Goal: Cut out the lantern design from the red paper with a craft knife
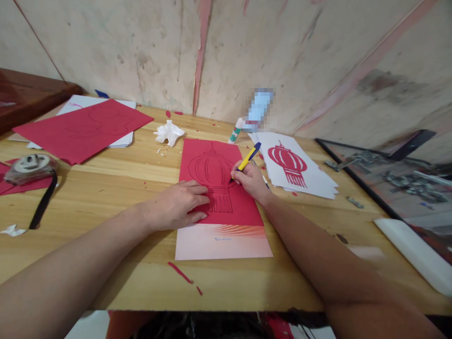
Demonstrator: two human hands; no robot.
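A red sheet of paper (pixel 189 157) with a lantern outline in dark lines lies in front of me. It rests on a pale booklet or sheet (pixel 197 245) with an orange pattern, whose lower part shows. My left hand (pixel 180 202) is spread flat on the sheet's left side, fingers reaching the drawn lantern. Pinched in my right hand (pixel 250 179) is a yellow and blue pen (pixel 249 157), its tip at the lantern's lower right edge. Right of that hand, a red cut-out lantern (pixel 287 160) lies on white sheets (pixel 318 181).
Behind the sheet are a crumpled tissue (pixel 169 133), a glue stick (pixel 236 131) and a blurred-out phone-like shape (pixel 259 108) by the wall. Another drawn red sheet (pixel 84 132) and a tape roll (pixel 31 165) sit left. A dark-edged clear panel (pixel 363 188) and white object (pixel 413 254) lie right.
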